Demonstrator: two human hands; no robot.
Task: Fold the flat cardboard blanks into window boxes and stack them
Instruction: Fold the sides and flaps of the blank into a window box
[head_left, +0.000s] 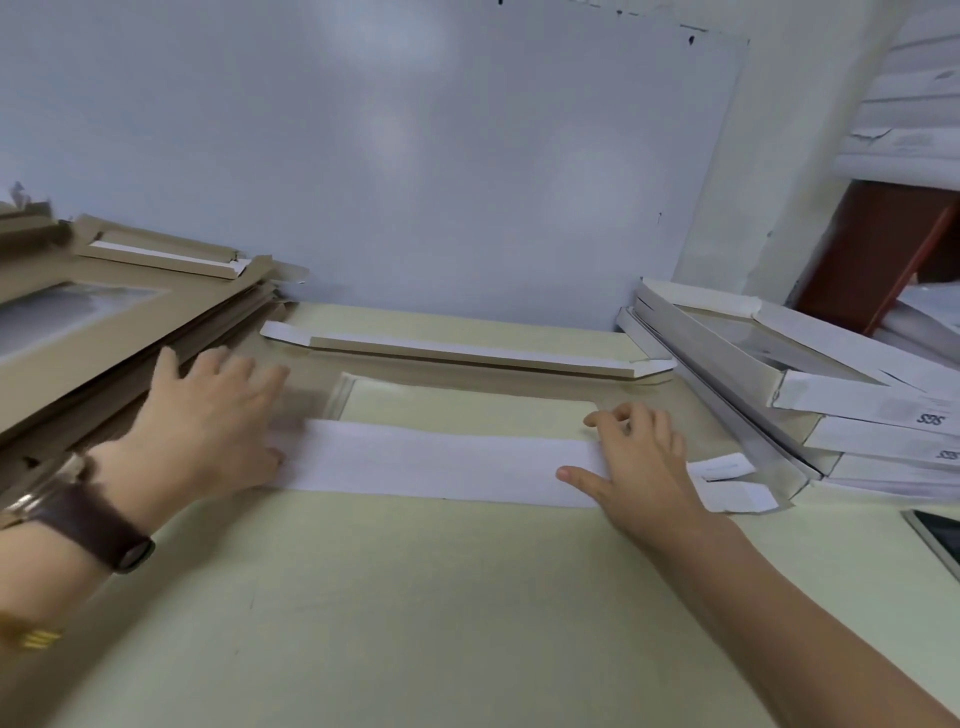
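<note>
Left hand (208, 415), right hand (641, 457) press near flap (441, 462) of blank (493, 378), apparently flat.

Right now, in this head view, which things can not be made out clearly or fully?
Head view only:
- left hand: motion blur hides its fingertips on the blank.
- right hand: covers the flap's end; pressing or gripping, cannot tell.
- stack of flat blanks: cut by the left edge; number unclear.
- dark flat object: cut by the right edge.
- print on the finished boxes: too small.
</note>
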